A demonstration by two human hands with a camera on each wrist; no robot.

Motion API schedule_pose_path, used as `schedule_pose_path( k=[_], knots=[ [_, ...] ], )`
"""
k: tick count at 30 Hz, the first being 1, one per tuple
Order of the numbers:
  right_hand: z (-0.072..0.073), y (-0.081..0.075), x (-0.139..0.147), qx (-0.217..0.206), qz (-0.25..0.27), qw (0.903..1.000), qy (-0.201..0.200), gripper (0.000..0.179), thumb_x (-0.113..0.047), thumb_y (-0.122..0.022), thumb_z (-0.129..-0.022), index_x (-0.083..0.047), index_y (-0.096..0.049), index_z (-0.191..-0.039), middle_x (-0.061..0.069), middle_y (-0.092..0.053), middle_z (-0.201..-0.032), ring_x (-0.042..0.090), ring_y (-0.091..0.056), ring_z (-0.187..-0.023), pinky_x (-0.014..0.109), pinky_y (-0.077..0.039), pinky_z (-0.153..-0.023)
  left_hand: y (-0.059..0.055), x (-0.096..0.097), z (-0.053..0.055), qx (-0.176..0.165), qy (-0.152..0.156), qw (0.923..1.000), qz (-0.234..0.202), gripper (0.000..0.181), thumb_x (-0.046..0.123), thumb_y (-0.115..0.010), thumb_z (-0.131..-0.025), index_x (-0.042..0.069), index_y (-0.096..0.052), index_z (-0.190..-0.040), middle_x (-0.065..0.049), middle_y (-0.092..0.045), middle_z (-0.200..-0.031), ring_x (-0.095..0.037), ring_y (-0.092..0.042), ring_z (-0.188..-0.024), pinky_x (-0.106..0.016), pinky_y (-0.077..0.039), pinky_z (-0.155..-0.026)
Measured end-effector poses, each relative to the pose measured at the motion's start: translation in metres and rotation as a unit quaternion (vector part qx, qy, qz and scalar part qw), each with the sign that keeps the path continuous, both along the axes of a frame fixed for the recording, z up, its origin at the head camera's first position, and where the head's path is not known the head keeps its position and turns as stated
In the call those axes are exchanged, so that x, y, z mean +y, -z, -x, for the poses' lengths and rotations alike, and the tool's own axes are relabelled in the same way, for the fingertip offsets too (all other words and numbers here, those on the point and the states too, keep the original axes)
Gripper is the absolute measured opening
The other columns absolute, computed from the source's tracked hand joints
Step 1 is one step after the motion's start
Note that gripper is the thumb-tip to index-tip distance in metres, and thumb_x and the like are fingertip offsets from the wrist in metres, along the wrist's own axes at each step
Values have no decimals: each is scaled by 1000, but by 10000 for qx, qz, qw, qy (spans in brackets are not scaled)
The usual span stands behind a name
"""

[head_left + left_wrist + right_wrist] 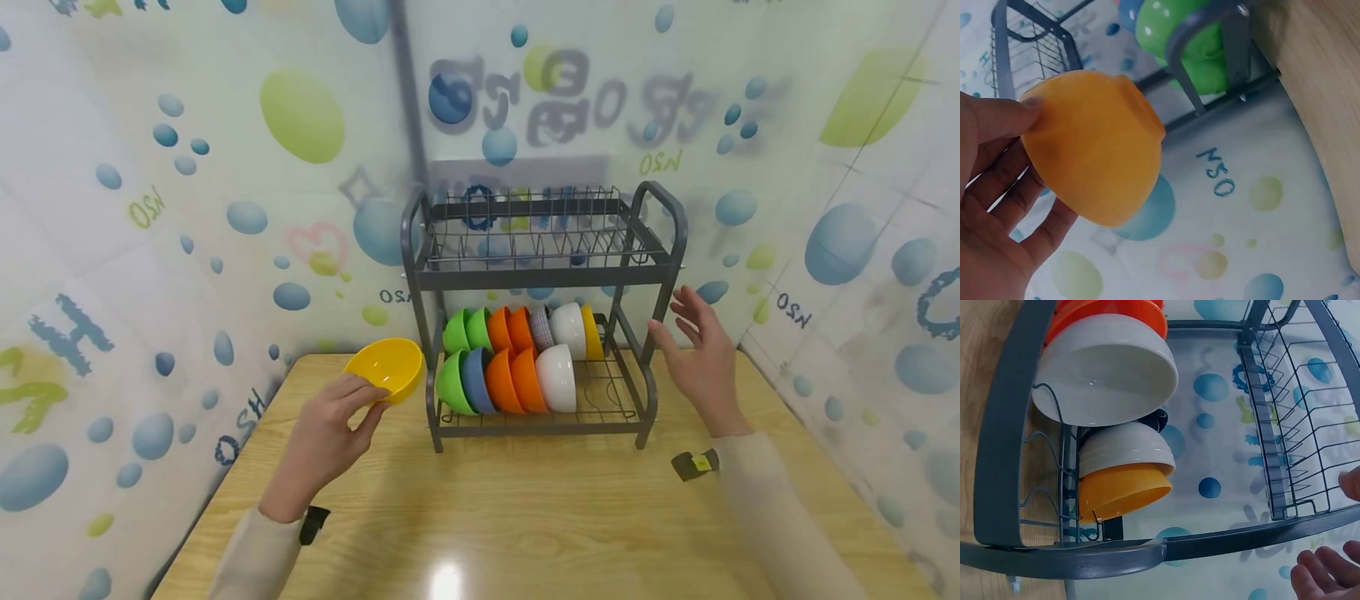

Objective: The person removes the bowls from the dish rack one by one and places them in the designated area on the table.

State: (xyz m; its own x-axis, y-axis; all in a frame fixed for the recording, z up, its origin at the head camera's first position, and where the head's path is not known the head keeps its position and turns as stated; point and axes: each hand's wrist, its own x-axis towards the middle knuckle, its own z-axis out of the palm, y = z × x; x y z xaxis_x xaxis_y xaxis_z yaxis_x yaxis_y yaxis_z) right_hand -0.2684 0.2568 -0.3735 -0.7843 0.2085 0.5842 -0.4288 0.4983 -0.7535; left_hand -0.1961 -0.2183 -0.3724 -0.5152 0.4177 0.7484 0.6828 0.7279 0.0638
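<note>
My left hand (pixel 330 437) pinches the rim of a yellow bowl (pixel 386 371), thumb on one side and fingers on the other. The bowl is held in the air just left of the dark grey two-tier dish rack (pixel 540 277); its outside faces the left wrist camera (pixel 1094 147). My right hand (pixel 697 358) is beside the rack's right post, fingers apart and holding nothing. On the lower tier, bowls stand on edge in two rows: green (pixel 453 383), blue (pixel 478 382), orange (pixel 504 382) and white (pixel 558 379) in front, with a yellow one (pixel 1124 490) at the back right.
The rack's upper tier (pixel 532 237) holds only wire dividers. A wooden table (pixel 525 508) lies under the rack. Behind and at both sides hangs a sheet (pixel 247 150) with blue and green spots. A patterned bowl (pixel 540 327) stands in the back row.
</note>
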Motion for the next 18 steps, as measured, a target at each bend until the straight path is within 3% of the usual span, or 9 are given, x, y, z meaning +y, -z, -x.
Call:
schedule_pose_path(
  k=[4,11,18],
  knots=[
    [9,-4,1,-384,94,9992,71,63,-29,-69,-99,-13,-44,-155,13,-57,-148,23,-59,-131,23,-49,-109,7,-11,12,54,-170,9998,-6,25,-6,-87,-74,3,-76,-95,-7,-76,-94,-24,-70,-88,-44,-62,-79],
    [21,-5,2,-321,10,9986,418,44,-34,-66,-100,-7,-64,-135,15,-71,-123,-15,-59,-98,8,-52,-89,22,-24,34,-47,-410,9991,48,21,-4,-86,-76,0,-77,-95,-10,-76,-95,-28,-71,-87,-46,-62,-78],
    [28,-3,10,-157,-244,9988,397,39,-34,-68,-99,-5,-69,-125,10,-72,-113,-19,-59,-90,2,-49,-82,34,-32,56,-219,-672,9974,137,17,-2,-84,-79,1,-77,-93,-12,-76,-93,-29,-71,-84,-46,-62,-75]
  ],
)
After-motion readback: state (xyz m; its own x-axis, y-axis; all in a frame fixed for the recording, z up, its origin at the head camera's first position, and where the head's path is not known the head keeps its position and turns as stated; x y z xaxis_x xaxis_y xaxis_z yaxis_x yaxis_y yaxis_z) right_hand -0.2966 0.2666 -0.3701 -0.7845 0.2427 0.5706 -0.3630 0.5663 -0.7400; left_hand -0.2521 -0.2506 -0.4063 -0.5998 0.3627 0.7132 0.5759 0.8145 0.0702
